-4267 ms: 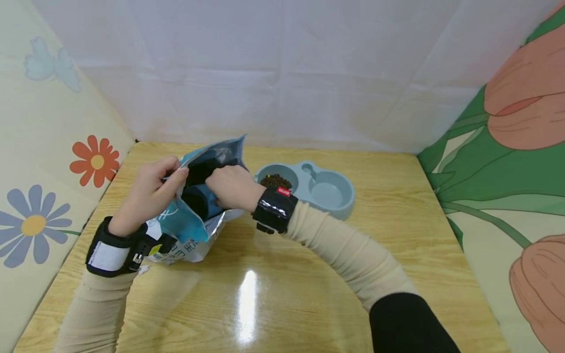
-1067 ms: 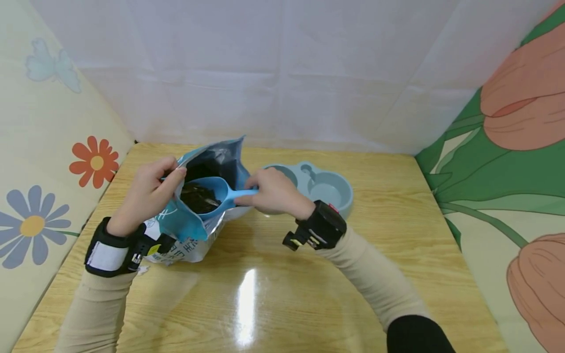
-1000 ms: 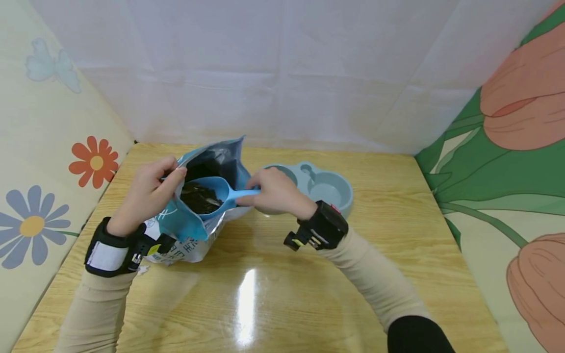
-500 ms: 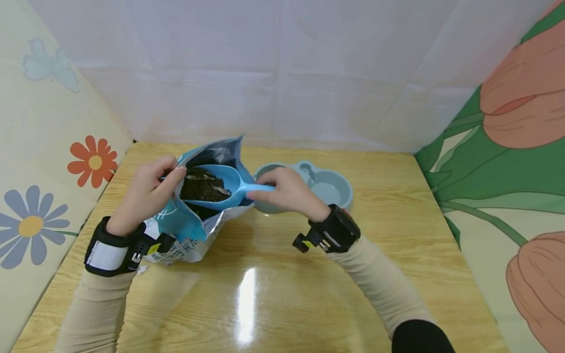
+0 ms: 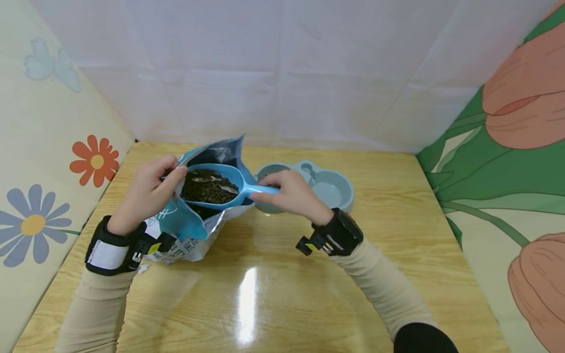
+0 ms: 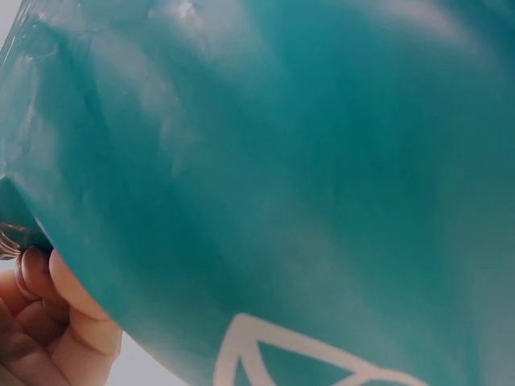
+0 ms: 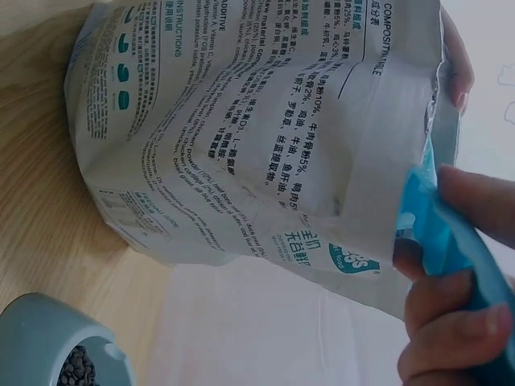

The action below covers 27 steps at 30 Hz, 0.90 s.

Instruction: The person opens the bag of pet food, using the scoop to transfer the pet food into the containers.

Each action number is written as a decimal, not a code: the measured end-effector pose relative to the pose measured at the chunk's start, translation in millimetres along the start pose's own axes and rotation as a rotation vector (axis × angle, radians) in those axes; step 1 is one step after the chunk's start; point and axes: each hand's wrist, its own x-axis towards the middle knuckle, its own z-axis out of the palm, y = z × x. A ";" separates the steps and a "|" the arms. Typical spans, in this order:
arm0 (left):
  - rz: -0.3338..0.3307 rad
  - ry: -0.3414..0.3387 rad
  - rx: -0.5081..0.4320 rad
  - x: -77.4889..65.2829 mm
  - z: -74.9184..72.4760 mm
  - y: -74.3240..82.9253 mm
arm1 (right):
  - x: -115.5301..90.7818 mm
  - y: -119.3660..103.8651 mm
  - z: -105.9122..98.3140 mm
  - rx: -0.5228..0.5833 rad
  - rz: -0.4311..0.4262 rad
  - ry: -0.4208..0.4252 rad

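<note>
My left hand [image 5: 152, 189] pinches the left edge of an open pet food bag [image 5: 185, 225], teal and white with a silvery inside. Between the fingers and thumb of my right hand [image 5: 291, 193] is the handle of a blue scoop [image 5: 244, 190]. The scoop lies level in the bag's mouth, heaped with brown kibble and a few pale slivers. In the right wrist view the bag's printed back [image 7: 241, 137] faces the camera, and the scoop [image 7: 451, 233] passes over its rim. Teal film [image 6: 265, 185] fills most of the left wrist view.
Behind my right hand stands a blue-grey double pet bowl [image 5: 335, 189]; its right basin holds nothing, its left one is partly covered. Kibble [image 7: 78, 368] shows in the bowl in the right wrist view. A white sheet [image 5: 278, 73] hangs behind the wooden table [image 5: 331, 294].
My right hand has drawn the scoop up out of the bag's depth and slightly right, and its load of kibble now shows. The left hand and bag have stayed put.
</note>
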 end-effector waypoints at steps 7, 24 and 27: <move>0.010 0.003 -0.016 0.3 0.2 0.4 | -0.3 2.5 -0.3 0.007 -0.036 0.012; 0.002 -0.002 -0.018 -0.4 -0.4 -1.2 | -15.4 -0.5 -21.4 0.023 -0.031 0.054; -0.001 -0.002 -0.017 -0.6 -0.4 -1.1 | -18.1 -1.2 -24.5 0.026 -0.015 0.052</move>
